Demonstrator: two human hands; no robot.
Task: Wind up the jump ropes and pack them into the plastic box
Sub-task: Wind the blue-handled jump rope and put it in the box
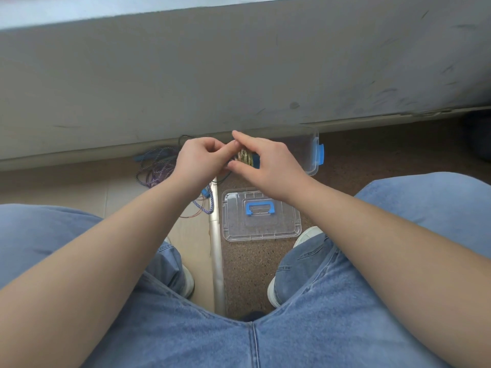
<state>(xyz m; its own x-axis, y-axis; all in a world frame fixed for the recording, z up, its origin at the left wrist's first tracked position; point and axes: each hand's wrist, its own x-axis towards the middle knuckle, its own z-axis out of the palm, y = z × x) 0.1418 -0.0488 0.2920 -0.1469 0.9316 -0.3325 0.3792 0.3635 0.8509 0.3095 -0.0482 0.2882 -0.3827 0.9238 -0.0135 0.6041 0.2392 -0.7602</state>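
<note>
Blue-jeaned knees fill the bottom of the frame, and between them a clear lid (279, 225) with a blue handle lies flat on the floor. Above it, at centre, the right hand (268, 166) grips a wound yellowish jump rope (245, 156), thumb under, fingers over; the left hand (198, 162) pinches its left side. Loose purple ropes (156, 166) lie left of centre. The plastic box (309, 152) sits behind the right hand, against the grey wall (239, 75)

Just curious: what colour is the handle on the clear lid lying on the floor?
Blue handle on the clear lid, seen in the head view.
</note>
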